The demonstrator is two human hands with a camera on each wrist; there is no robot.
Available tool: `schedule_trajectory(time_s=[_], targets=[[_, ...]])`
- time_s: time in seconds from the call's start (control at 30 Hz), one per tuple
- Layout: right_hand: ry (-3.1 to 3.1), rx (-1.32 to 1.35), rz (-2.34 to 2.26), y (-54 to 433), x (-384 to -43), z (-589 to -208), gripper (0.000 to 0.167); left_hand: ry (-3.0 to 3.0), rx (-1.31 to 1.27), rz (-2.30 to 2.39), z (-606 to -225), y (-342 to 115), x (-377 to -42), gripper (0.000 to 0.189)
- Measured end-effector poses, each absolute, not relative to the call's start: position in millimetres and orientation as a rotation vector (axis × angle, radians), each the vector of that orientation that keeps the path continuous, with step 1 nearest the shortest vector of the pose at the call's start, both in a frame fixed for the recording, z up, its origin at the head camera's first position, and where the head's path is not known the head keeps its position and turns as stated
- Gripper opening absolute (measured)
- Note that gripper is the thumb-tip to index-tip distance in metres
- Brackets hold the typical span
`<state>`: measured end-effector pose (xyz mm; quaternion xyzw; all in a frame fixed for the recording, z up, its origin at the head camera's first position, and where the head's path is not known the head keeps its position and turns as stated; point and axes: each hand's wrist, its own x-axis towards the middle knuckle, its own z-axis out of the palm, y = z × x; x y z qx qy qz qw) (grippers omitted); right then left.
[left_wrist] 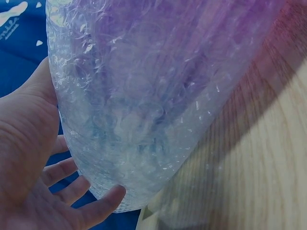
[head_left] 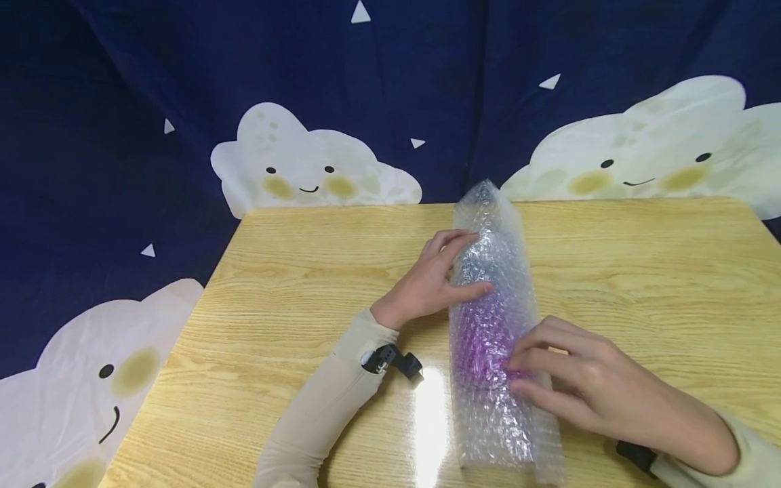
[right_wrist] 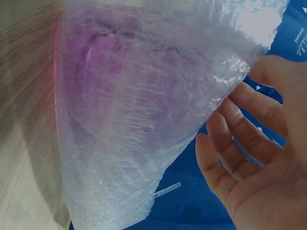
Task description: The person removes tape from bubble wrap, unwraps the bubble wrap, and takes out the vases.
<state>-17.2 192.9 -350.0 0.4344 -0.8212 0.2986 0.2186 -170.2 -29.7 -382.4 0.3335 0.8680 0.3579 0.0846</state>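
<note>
"The left hand [head_left: 434, 279]?"
"Fingers spread, it touched the bubble wrap [head_left: 497, 315], right of the surface's [head_left: 311, 285] middle."
"The right hand [head_left: 582, 376]?"
"It pinched the wrap's right edge. Wrapping the purple thing [head_left: 484, 342] seemed underway; the next move likely called for pressing that edge flat."

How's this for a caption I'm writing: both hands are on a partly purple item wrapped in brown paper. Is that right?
Not quite: it's wrapped in clear bubble wrap, not brown paper; the head view shows this. The rest stands.
</note>
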Motion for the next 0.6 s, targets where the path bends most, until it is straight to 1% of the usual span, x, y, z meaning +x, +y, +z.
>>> schedule_trajectory(time_s=[0.3, 0.47, 0.6], targets=[[-2.263, 1.103, 0.83, 193.5, -21.5, -355.1, 0.024, 2.586, 0.991, 1.079, -384.6, -29.8, -170.6, 0.087], [-2.317, 1.065, 0.849, 193.0, -20.7, -356.3, 0.015, 2.585, 0.996, 1.081, -384.6, -29.6, -170.6, 0.088], [-2.385, 1.037, 0.853, 193.7, -19.9, -355.9, 0.018, 2.591, 1.003, 1.076, -384.5, -29.6, -170.7, 0.088]])
